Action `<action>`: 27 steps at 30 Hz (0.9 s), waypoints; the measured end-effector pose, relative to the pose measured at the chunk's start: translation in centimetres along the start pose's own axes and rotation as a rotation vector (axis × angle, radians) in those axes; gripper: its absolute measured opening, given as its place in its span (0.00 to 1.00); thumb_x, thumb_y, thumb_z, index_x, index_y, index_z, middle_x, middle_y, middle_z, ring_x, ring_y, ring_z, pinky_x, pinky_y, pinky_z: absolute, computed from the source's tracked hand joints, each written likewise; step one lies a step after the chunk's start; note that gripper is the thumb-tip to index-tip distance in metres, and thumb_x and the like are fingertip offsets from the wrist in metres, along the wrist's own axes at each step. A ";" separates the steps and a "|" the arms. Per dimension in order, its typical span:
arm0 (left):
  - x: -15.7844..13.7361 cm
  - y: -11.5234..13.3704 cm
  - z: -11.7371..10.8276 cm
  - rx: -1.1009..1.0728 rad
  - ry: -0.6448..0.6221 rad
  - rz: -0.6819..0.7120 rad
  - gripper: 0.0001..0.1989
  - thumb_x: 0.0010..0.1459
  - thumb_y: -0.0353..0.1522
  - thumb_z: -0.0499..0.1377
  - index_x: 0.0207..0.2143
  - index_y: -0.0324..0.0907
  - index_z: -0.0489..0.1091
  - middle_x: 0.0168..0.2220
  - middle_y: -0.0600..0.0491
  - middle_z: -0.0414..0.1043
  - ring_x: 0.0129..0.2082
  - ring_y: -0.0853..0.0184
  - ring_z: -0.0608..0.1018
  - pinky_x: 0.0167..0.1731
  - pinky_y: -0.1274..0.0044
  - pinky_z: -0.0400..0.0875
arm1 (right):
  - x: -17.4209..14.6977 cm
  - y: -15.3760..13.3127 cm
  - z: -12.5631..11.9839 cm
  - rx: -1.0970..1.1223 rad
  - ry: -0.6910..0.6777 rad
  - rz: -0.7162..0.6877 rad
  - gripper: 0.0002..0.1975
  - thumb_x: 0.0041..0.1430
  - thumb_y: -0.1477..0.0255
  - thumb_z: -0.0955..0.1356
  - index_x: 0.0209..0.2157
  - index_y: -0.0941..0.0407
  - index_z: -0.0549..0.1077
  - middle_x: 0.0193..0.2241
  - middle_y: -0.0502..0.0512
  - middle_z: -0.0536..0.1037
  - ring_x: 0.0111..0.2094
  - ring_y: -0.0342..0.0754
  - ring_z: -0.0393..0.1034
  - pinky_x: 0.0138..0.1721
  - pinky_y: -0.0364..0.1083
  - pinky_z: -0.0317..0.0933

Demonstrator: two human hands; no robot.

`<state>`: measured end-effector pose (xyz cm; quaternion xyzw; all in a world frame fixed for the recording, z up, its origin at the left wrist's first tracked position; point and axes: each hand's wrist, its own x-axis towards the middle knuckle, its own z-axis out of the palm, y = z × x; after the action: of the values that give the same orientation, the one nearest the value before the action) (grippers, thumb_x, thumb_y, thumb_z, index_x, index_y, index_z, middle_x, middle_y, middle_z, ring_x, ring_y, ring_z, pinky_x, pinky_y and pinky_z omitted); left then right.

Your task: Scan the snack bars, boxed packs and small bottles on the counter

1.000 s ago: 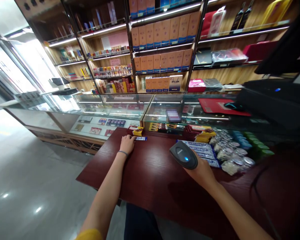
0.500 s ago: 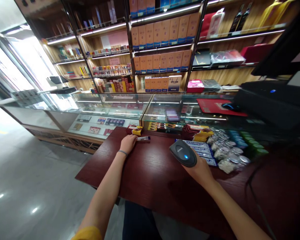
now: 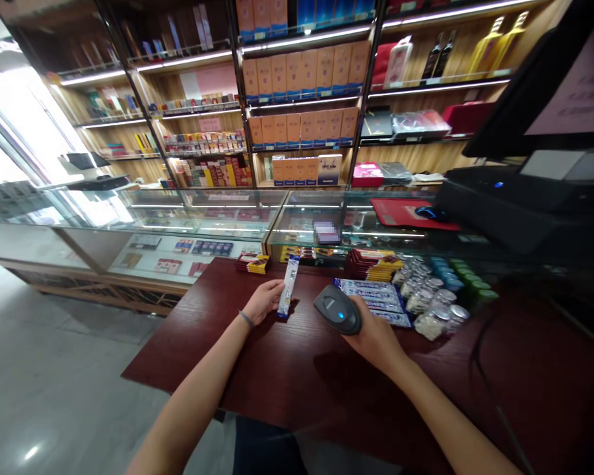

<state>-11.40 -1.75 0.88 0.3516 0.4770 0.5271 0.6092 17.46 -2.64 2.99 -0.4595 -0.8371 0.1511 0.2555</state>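
In my left hand (image 3: 264, 301) is a slim white-and-blue packet (image 3: 288, 287), pinched along its left side and raised off the dark red-brown table (image 3: 272, 363). My right hand (image 3: 380, 335) is wrapped round the handle of a black barcode scanner (image 3: 337, 309), whose blue light is lit. The scanner's head points left, towards the packet, with a gap between them. Just behind the right hand lies a row of similar blue-and-white packets (image 3: 376, 295). The scanner's handle is mostly hidden by my fingers.
Stacks of red-and-yellow packets (image 3: 375, 264) stand at the table's back edge, with a smaller pile (image 3: 252, 262) further left. Small clear jars (image 3: 433, 318) and green-lidded containers (image 3: 468, 277) are at the right. Beyond runs a glass counter (image 3: 202, 221); a dark monitor (image 3: 539, 99) rises at right.
My left hand has lifted the packet and turned it from lying flat to standing lengthwise, front face towards me. The scanner has moved slightly left in view, and the camera has turned a little right.
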 end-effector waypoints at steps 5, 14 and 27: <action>-0.1 0.3 0.0 0.001 0.026 -0.007 0.15 0.58 0.37 0.64 0.44 0.36 0.72 0.36 0.45 0.77 0.36 0.59 0.82 0.30 0.75 0.78 | 0.0 0.3 0.2 -0.096 -0.040 -0.047 0.15 0.53 0.68 0.67 0.43 0.52 0.66 0.30 0.55 0.80 0.33 0.60 0.78 0.29 0.47 0.60; 0.2 0.2 -0.8 -0.104 -0.030 0.000 0.14 0.58 0.32 0.63 0.47 0.37 0.71 0.41 0.43 0.78 0.41 0.61 0.82 0.38 0.74 0.77 | 0.2 0.3 -0.4 0.007 0.025 0.064 0.23 0.53 0.67 0.68 0.51 0.51 0.64 0.31 0.53 0.81 0.34 0.58 0.78 0.30 0.46 0.61; 2.6 1.3 8.0 0.662 -0.073 0.504 0.13 0.56 0.36 0.63 0.44 0.43 0.76 0.44 0.49 0.78 0.44 0.62 0.78 0.48 0.72 0.70 | 0.9 5.7 -6.9 0.293 0.565 0.182 0.26 0.49 0.64 0.71 0.51 0.55 0.69 0.41 0.58 0.80 0.46 0.56 0.75 0.46 0.53 0.68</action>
<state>-4.21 1.67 3.91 0.6526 0.4979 0.4651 0.3316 24.86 1.28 6.18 -0.5145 -0.6581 0.1585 0.5263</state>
